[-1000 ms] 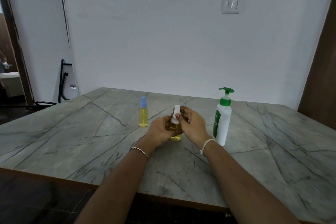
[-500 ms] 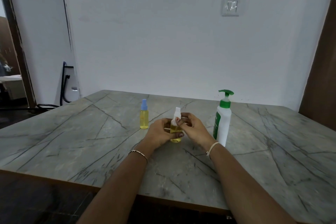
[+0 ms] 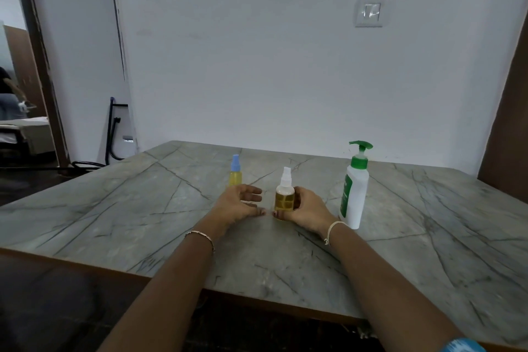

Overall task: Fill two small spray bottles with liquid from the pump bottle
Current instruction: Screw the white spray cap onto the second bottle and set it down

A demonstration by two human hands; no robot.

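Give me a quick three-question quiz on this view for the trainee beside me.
1. Which hand holds the white-capped spray bottle?
2. True or false: the pump bottle stands upright on the table.
3. The far spray bottle, beyond the left hand, has which cap colour: A blue, B green, C white?
Key: 1 right hand; 2 true; 3 A.

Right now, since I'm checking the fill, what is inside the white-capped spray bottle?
Yellow liquid shows through the white-capped spray bottle, filling most of its body. The right hand wraps its right side, hiding that part.
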